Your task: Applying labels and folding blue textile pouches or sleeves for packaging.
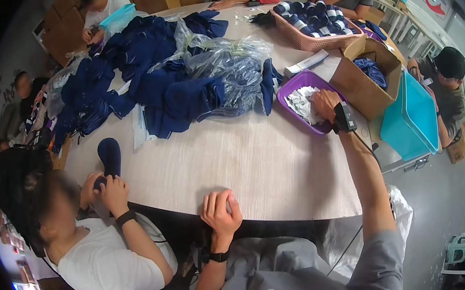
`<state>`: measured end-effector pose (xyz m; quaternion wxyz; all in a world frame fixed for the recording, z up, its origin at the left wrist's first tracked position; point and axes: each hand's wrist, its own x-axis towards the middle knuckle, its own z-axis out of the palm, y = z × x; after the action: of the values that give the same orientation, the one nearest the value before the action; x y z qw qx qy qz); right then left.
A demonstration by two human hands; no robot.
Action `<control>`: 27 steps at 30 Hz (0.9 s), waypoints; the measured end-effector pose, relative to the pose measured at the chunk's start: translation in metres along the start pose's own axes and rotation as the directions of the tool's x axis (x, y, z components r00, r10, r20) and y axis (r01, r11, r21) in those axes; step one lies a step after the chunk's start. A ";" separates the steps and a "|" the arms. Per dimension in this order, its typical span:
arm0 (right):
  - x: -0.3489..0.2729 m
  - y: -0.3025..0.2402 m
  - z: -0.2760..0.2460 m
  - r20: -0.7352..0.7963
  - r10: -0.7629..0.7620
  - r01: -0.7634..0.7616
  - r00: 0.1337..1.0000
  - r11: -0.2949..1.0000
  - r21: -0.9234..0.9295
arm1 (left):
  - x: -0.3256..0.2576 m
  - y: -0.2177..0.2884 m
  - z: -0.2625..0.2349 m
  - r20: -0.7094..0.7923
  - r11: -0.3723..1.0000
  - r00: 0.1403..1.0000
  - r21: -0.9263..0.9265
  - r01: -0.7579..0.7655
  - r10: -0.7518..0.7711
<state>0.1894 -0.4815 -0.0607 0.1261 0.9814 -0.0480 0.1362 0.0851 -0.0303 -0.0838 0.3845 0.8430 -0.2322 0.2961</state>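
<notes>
Inside a purple basin (303,80), right fingers (318,101) (grip unclear) touch unreadable slips (298,100); left fingers (213,202) curl together.

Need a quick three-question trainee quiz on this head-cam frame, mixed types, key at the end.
1. Which of the wearer's hands is in the purple tub?
2. True or false: in the picture, the turquoise bin is to the right of the pink basket.
3. Fill in: the tub holds many small ____ pieces.

Key: 1. The right hand. 2. True. 3. White.
</notes>
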 end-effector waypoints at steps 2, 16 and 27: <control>0.006 -0.008 -0.005 0.068 0.022 -0.025 0.997 0.999 0.037 | -0.002 -0.001 -0.003 -0.004 1.000 1.000 0.011 0.002 -0.002; 0.024 0.019 -0.073 0.243 0.081 -0.186 0.967 0.876 0.445 | 0.000 -0.001 -0.001 -0.009 1.000 1.000 0.006 -0.003 0.003; 0.034 0.047 -0.104 0.096 -0.002 -0.065 0.995 0.730 0.680 | -0.002 -0.004 -0.001 -0.018 1.000 1.000 0.008 -0.003 0.003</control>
<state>0.1889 -0.5011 0.0569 -0.2473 0.9634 -0.0169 0.1019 0.0857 -0.0272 -0.0863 0.3828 0.8416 -0.2287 0.3049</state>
